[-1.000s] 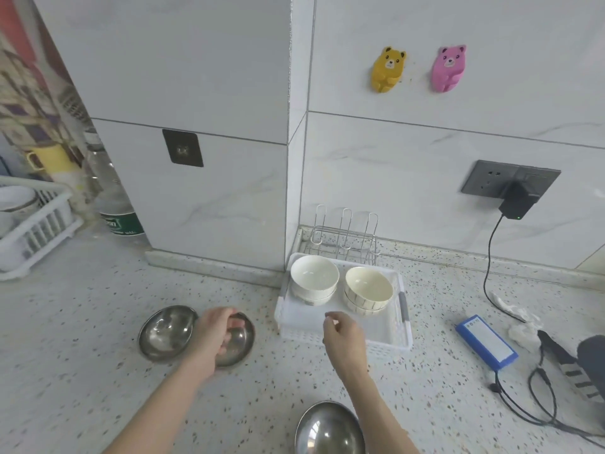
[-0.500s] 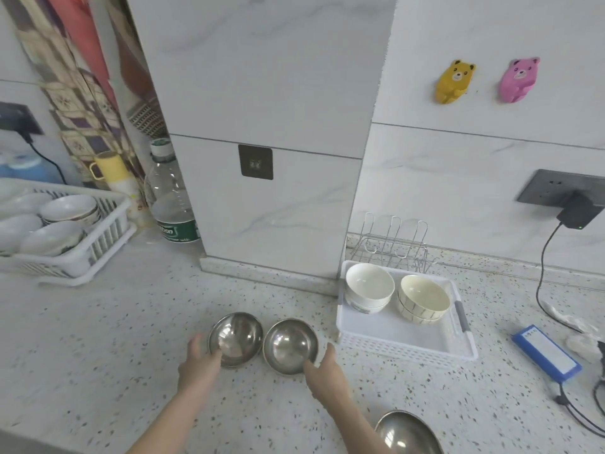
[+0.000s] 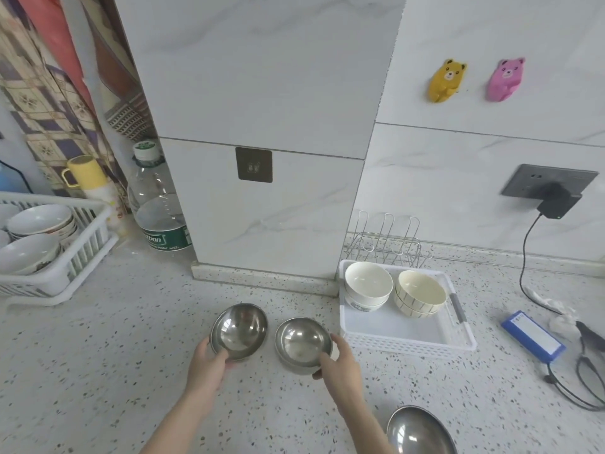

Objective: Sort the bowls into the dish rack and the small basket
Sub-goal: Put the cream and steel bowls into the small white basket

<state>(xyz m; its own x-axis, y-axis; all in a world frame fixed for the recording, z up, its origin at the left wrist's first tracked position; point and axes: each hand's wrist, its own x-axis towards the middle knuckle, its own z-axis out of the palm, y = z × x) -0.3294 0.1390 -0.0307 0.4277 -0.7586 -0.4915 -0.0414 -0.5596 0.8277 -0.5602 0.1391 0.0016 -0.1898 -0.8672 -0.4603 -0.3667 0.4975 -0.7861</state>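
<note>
Two steel bowls stand side by side on the speckled counter. My left hand [image 3: 209, 363] grips the near rim of the left steel bowl [image 3: 239, 326]. My right hand [image 3: 340, 360] grips the right side of the right steel bowl [image 3: 302, 339]. A third steel bowl [image 3: 419, 430] lies near the bottom edge. The small white basket [image 3: 406, 347] on the right holds a white bowl [image 3: 368, 285] and a cream striped bowl [image 3: 420, 293]. The white dish rack [image 3: 82, 250] at far left holds several white ceramic bowls [image 3: 29, 253].
A tiled pillar [image 3: 262, 158] rises behind the steel bowls. A wire holder [image 3: 388, 240] stands behind the basket. A water bottle [image 3: 157, 204] and a yellow cup [image 3: 85, 173] stand at the back left. A blue box [image 3: 533, 335], cables and a plugged charger [image 3: 558, 204] are at the right.
The view has swung left, bringing the dish rack into sight. Both hands closed in from beside the two steel bowls and now grip one each.
</note>
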